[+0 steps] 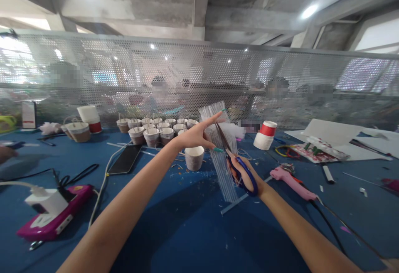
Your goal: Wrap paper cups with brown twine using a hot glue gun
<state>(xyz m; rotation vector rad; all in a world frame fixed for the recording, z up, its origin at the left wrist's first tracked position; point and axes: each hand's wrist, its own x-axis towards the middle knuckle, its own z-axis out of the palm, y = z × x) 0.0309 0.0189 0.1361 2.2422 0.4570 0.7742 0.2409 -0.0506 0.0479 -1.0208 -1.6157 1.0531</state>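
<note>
My left hand (199, 135) reaches forward, open, thumb and index finger spread wide. It is above and in front of a bundle of long clear sticks (222, 177); its other fingers are mostly hidden. Scissors (239, 173) with dark blue handles are gripped in my right hand (248, 174), their blades pointing up and away over the sticks, towards my left hand. Just below my left wrist stands a small pale wrapped cup (194, 159). One loose flat clear strip (232, 207) lies by the bundle's near end.
Several wrapped cups with handles (152, 137) stand behind, left of centre. A pink glue gun (291, 181) and stacked paper cups (264, 136) are to the right. A phone (126, 159) and a magenta power strip (56, 219) with cables lie left. A perforated metal screen (174, 69) closes the back.
</note>
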